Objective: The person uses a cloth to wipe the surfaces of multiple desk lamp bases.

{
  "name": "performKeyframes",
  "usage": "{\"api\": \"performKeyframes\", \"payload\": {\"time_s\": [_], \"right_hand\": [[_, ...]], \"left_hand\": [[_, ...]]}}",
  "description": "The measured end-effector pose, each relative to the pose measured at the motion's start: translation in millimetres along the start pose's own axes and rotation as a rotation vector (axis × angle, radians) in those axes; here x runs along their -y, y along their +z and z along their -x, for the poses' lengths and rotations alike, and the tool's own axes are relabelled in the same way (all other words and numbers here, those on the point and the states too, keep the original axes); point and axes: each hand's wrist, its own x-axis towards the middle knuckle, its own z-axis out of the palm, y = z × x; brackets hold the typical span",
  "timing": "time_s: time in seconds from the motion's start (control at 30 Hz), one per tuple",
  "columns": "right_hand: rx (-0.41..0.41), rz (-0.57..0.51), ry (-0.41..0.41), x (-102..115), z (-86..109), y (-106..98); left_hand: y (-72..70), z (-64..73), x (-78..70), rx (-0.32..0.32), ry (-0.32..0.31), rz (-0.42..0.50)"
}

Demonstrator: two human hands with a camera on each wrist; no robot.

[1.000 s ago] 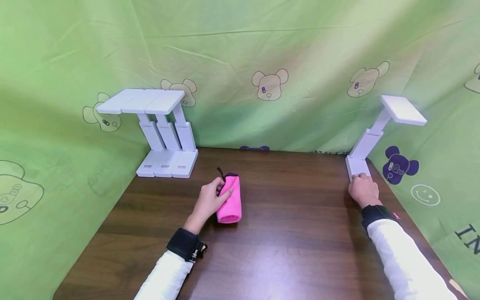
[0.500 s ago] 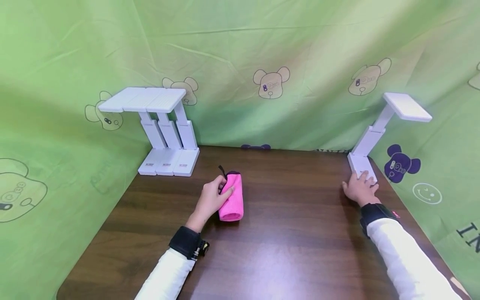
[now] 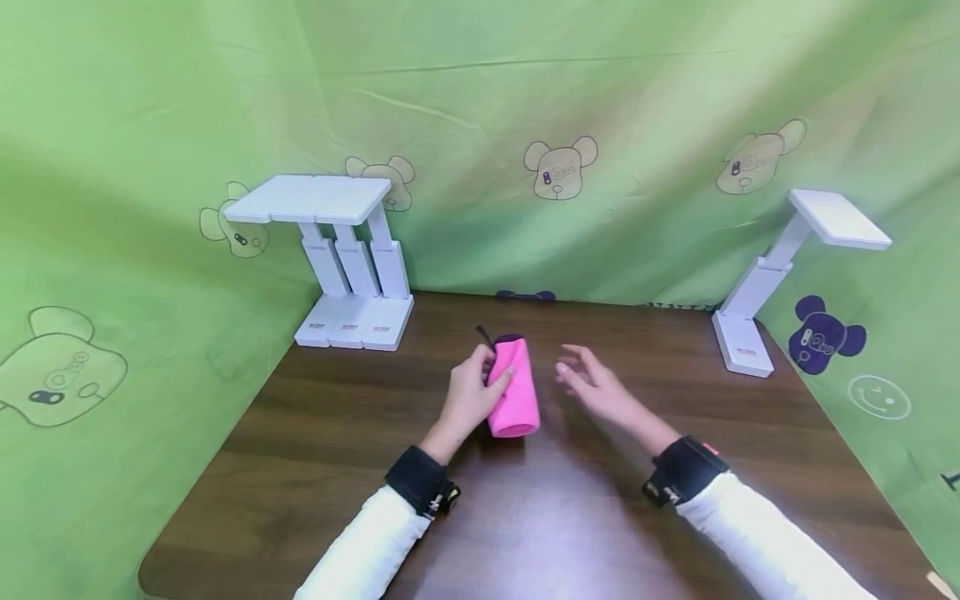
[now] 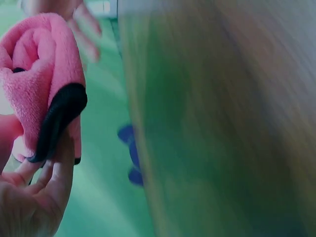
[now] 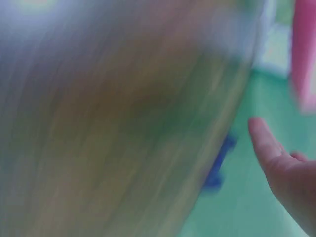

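Note:
A rolled pink towel point(image 3: 514, 398) with dark edging and a small black loop is gripped by my left hand point(image 3: 471, 393), thumb on its near side and fingers behind it. In the left wrist view the towel point(image 4: 44, 74) shows its spiral end and a black trim band, with the fingers point(image 4: 61, 168) bent against it. My right hand point(image 3: 600, 392) holds nothing and hovers just right of the towel, its fingers loosely spread. The right wrist view catches the thumb point(image 5: 266, 143) of this hand, with the towel blurred at the upper right.
Three white desk lamps point(image 3: 352, 321) stand side by side at the table's back left corner. One more white lamp point(image 3: 742, 346) stands at the back right. A green curtain point(image 3: 450, 100) with bear prints surrounds the brown wooden table point(image 3: 360, 467).
My right hand has left the right lamp's base and swung left to beside the towel. My left hand keeps its grip on the towel. The head view has shifted slightly.

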Motion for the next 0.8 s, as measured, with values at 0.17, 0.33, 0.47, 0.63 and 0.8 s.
{"api": "performKeyframes", "payload": {"time_s": [0.17, 0.33, 0.47, 0.63, 0.8], "right_hand": [[0.001, -0.336, 0.156, 38.9, 1.8, 34.5], [-0.037, -0.389, 0.25, 51.6, 4.2, 44.7], [-0.036, -0.411, 0.258, 49.0, 7.5, 46.7], [-0.035, -0.413, 0.259, 43.2, 10.8, 44.8], [0.006, -0.488, 0.272, 42.8, 11.2, 42.5]], "left_hand": [[18.5, -3.2, -23.2, 0.021, 0.047, 0.002], [21.8, -0.6, -33.6, 0.041, 0.036, 0.022], [17.7, 2.9, -34.7, 0.102, -0.022, 0.104], [9.8, 9.2, -31.8, 0.186, -0.14, 0.252], [6.6, 9.3, -26.6, 0.241, -0.116, 0.297]]}}
